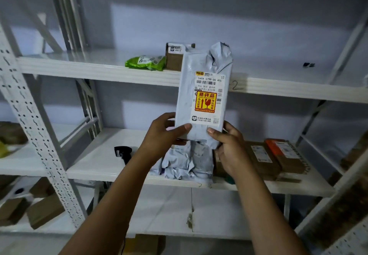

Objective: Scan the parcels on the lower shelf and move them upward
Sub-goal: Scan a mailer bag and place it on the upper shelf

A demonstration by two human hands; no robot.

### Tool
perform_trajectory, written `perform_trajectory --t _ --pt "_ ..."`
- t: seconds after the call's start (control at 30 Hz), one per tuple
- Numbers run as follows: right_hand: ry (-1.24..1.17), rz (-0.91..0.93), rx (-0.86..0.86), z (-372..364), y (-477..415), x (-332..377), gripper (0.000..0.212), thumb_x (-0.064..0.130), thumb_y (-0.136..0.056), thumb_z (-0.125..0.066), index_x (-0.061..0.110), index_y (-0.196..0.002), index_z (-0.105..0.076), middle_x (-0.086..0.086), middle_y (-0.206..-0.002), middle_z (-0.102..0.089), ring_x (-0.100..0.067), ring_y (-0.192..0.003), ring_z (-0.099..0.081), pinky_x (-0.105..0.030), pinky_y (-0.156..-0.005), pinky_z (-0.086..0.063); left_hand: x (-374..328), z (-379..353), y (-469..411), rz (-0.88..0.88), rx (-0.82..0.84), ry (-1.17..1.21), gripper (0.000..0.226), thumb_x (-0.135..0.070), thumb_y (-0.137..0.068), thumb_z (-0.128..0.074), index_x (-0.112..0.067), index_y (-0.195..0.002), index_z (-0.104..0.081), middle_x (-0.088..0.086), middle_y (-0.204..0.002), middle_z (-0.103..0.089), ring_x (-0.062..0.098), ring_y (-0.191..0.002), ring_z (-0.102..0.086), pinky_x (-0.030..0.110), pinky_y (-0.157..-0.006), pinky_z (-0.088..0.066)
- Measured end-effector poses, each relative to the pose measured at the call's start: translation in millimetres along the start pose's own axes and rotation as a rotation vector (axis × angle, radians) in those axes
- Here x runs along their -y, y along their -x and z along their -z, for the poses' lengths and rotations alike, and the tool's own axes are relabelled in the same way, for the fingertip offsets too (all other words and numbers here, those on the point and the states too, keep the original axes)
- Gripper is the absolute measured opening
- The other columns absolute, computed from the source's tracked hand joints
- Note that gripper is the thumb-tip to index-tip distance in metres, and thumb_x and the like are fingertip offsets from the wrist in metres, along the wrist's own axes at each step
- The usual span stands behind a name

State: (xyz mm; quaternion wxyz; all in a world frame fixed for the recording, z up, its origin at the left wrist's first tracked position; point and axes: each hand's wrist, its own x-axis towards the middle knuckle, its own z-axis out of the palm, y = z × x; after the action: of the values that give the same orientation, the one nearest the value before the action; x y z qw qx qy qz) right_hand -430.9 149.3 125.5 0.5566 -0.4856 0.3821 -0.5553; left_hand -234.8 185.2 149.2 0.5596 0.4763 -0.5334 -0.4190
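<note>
While I grip the grey parcel (203,99) by its bottom edge, left hand (165,133) on one corner and right hand (229,147) on the other, my fingers (180,129) curl round it and the thumbs press on its front. It stands upright with the label and yellow fragile sticker facing me. That sticker, I judge, is why I use both hands.

The parcel is in the air above the lower shelf (111,167), its top crossing the edge of the upper shelf (99,69) at 12 o'clock. The black scanner (123,152) lies on the lower shelf at 9 o'clock from my left hand, so I take this as the lift.

At 11 o'clock from the parcel a green packet (146,62) and a brown box (175,59) sit on the upper shelf; a spot beside them looks natural. Crumpled grey bags (183,163) wait at 6 o'clock, cardboard boxes (264,157) at 4 o'clock.
</note>
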Motion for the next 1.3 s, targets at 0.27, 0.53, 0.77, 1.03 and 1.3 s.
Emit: perform_trajectory --t 0.27,0.53,0.77,1.03,1.3 --pt "-0.087 0.180 -0.113 -15 -72 80 0.050 0.007 -0.085 -0.076 0.015 -0.131 -0.060 -0.002 -0.116 -0.076 -0.024 -0.105 -0.073 -0.048 -0.084 -0.061 -69 -15 -73 -0.266 -0.165 -0.102 0.036 -0.017 -0.090 -0.077 -0.009 -0.124 -0.066 0.004 -0.116 -0.072 0.023 -0.079 -0.077 0.035 -0.061 -0.061" --pt "-0.064 0.179 -0.245 -14 -161 148 0.025 0.015 -0.091 -0.070 0.004 -0.113 -0.068 -0.020 -0.112 -0.072 -0.029 -0.088 -0.075 -0.036 -0.063 -0.062 -120 10 -183 -0.650 -0.592 -0.652 0.024 -0.028 -0.090 -0.064 -0.021 -0.112 -0.070 -0.002 -0.116 -0.069 0.022 -0.104 -0.063 0.032 -0.085 -0.044" --pt "0.134 0.070 -0.165 -30 -218 159 0.028 0.019 -0.092 -0.067 0.006 -0.116 -0.071 -0.014 -0.112 -0.072 -0.027 -0.090 -0.074 -0.039 -0.067 -0.064 -93 23 -239 -0.508 -0.455 -0.888 0.062 -0.067 -0.091 -0.039 -0.023 -0.127 -0.064 0.004 -0.132 -0.061 0.030 -0.120 -0.060 0.046 -0.098 -0.047" --pt "0.734 0.268 -0.430 -44 -238 146 0.036 0.042 -0.088 -0.054 0.011 -0.072 -0.063 -0.002 -0.074 -0.064 -0.028 -0.072 -0.066 -0.033 -0.062 -0.053 -84 33 -261 -0.580 -0.431 -0.787 0.048 -0.060 -0.095 -0.052 -0.022 -0.124 -0.064 0.000 -0.128 -0.059 0.020 -0.112 -0.062 0.035 -0.091 -0.050" --pt "0.979 0.406 -0.587 -49 -242 122 0.059 0.051 -0.081 -0.030 0.008 -0.091 -0.070 -0.014 -0.099 -0.067 -0.038 -0.101 -0.057 -0.035 -0.075 -0.038 -80 32 -262 -0.560 -0.468 -0.720 0.047 -0.059 -0.095 -0.052 -0.021 -0.120 -0.062 0.001 -0.124 -0.055 0.024 -0.104 -0.064 0.040 -0.088 -0.053"
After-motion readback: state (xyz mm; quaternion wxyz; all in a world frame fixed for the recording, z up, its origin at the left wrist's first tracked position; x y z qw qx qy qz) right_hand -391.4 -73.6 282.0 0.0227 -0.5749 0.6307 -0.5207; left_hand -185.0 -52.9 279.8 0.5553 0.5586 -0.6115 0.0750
